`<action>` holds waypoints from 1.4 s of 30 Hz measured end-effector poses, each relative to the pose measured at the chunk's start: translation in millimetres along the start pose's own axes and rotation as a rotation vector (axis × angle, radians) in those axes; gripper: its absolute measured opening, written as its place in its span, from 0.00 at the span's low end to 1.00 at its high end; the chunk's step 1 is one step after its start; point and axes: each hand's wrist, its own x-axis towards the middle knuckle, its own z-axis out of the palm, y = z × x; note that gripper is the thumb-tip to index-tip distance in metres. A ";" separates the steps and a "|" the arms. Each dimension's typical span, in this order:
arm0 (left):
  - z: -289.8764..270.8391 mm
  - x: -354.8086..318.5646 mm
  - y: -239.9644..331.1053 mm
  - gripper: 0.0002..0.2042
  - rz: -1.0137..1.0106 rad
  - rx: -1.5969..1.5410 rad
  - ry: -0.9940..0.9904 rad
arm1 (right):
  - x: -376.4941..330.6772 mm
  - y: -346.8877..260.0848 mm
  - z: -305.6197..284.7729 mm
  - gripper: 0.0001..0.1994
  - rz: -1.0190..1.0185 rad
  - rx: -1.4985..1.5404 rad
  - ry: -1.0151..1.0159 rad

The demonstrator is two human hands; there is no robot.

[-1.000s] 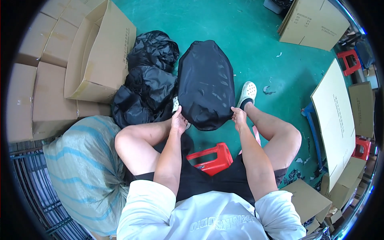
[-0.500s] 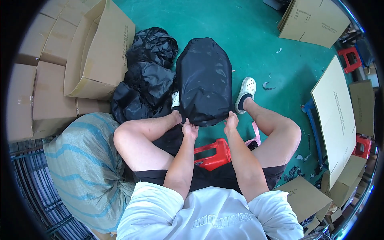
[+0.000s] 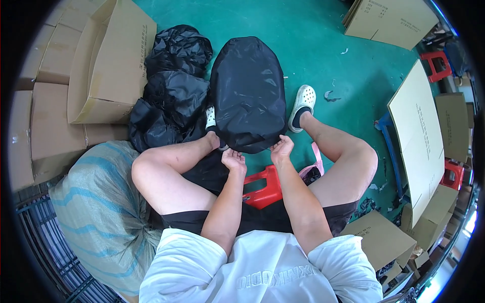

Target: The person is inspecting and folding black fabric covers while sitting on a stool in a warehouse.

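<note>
A large black fabric cover (image 3: 247, 93) stands between my feet, smooth and rounded, stretched over a bulky oval form that it hides. My left hand (image 3: 234, 159) has its fingers curled at the near left of the cover's lower edge. At the near right corner, my right hand (image 3: 282, 147) pinches that same edge, palm turned partly up. The fingertips of both hands are partly hidden under the fabric. Crumpled black fabric (image 3: 177, 91) lies in a heap just left of the cover.
Below my forearms is a red plastic stool (image 3: 263, 188), with a pink strap (image 3: 317, 157) beside it. Cardboard boxes (image 3: 113, 60) stack up at the left, above a striped woven sack (image 3: 96, 202). A cardboard sheet (image 3: 418, 136) leans on a blue frame at the right.
The whole view has shifted slightly, so the scene sits further left and higher. Both hands stay at the cover's near edge, the left fingers now more curled.
</note>
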 end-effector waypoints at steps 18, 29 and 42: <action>-14.6 49.0 -3.1 0.09 -0.092 0.261 -0.036 | 15.7 11.1 -10.5 0.10 -0.014 -0.615 0.138; -11.5 73.0 -9.5 0.07 -0.108 0.356 -0.052 | 56.2 6.6 -8.6 0.09 0.020 -0.615 0.111; 8.8 74.0 63.9 0.19 0.146 0.322 -0.096 | 38.9 -3.1 10.6 0.12 -0.251 -0.233 0.232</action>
